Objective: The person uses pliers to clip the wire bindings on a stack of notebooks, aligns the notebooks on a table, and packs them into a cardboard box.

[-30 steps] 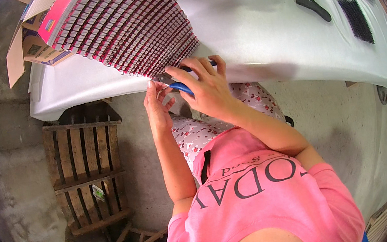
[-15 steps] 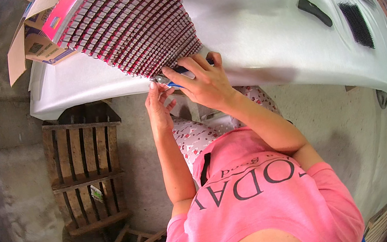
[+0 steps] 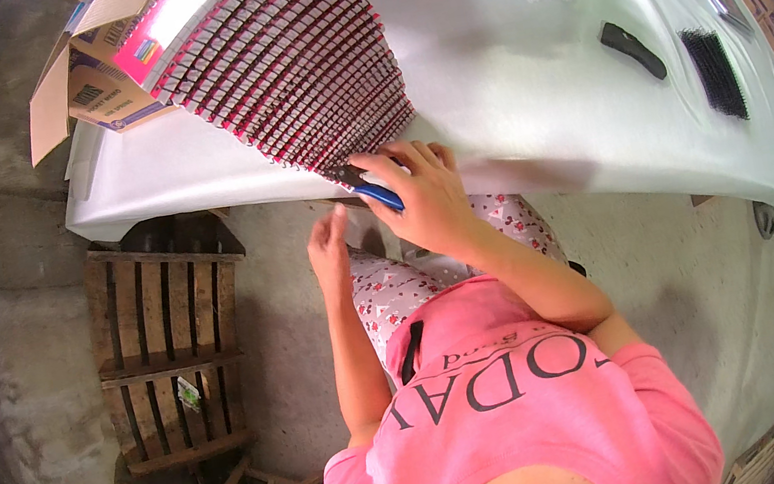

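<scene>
Head view: the pliers (image 3: 378, 195) are gripped in the right hand (image 3: 424, 190), fingers wrapped over the blue handles, with the nose held right at the near corner of the notebooks (image 3: 288, 65). Those are fanned out in a thick pile on the white table (image 3: 502, 72), wire bindings showing, ahead of both hands and mostly to the left of the right one.

The left hand (image 3: 328, 246) is held just off the table's near edge, below that corner and clear of the pile. Its fingers are partly curled, but it can't really be told at this size whether anything tiny is pinched there.

Handling-wise, a hefty pile overall should be expected, though each book is probably light and floppy. The wire would likely be springy and easily bent, the covers a bit slick. Best held by the bound edge close to the wire end, with the pliers kept well back on the handles.
</scene>
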Motion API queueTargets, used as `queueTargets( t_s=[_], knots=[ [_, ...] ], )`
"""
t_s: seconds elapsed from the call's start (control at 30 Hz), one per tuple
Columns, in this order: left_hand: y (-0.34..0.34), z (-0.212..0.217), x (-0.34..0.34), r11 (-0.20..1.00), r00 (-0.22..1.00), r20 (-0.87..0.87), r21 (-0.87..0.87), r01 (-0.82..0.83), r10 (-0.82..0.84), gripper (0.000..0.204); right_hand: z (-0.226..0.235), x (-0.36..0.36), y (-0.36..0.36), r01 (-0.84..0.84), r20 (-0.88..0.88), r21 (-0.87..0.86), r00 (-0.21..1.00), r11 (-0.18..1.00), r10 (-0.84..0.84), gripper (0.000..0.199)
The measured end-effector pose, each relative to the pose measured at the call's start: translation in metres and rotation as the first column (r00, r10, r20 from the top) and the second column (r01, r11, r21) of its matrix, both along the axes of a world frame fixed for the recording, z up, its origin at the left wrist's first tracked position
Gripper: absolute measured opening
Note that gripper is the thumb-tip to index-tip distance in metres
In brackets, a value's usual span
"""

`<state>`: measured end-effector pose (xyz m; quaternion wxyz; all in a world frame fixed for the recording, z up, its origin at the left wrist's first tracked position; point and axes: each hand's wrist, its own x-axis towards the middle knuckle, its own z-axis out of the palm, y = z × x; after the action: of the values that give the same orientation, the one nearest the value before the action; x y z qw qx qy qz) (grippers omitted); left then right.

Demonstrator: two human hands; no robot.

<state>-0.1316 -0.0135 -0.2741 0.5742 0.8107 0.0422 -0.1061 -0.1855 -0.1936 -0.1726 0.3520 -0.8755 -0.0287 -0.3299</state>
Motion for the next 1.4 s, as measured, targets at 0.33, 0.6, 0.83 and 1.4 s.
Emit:
queueTargets(
  t_s=[0.33,0.6,0.83,1.4],
  knots=[
    [0.051,-0.094,-0.076,0.822,0.986,-0.165,0.562,0.088,0.007,0.074,-0.002,0.014,-0.005,0.121,0.208,-0.28,0.976,0.952,-0.063,0.057],
    [0.04,-0.042,-0.114,0.597,0.953,-0.183,0.747,0.293,-0.24,0.072,0.0,0.012,-0.002,-0.004,0.103,-0.133,0.994,0.991,0.018,0.037],
    [0.03,-0.062,-0.102,0.723,0.982,-0.128,0.664,0.191,-0.142,0.077,0.009,0.008,0.004,-0.066,-0.117,0.977,0.632,0.204,0.766,0.038],
    [0.06,-0.144,-0.032,0.557,0.877,-0.368,0.677,0.481,-0.31,0.064,0.002,0.017,-0.003,0.122,0.253,-0.258,0.966,0.958,-0.055,0.055]
  ],
)
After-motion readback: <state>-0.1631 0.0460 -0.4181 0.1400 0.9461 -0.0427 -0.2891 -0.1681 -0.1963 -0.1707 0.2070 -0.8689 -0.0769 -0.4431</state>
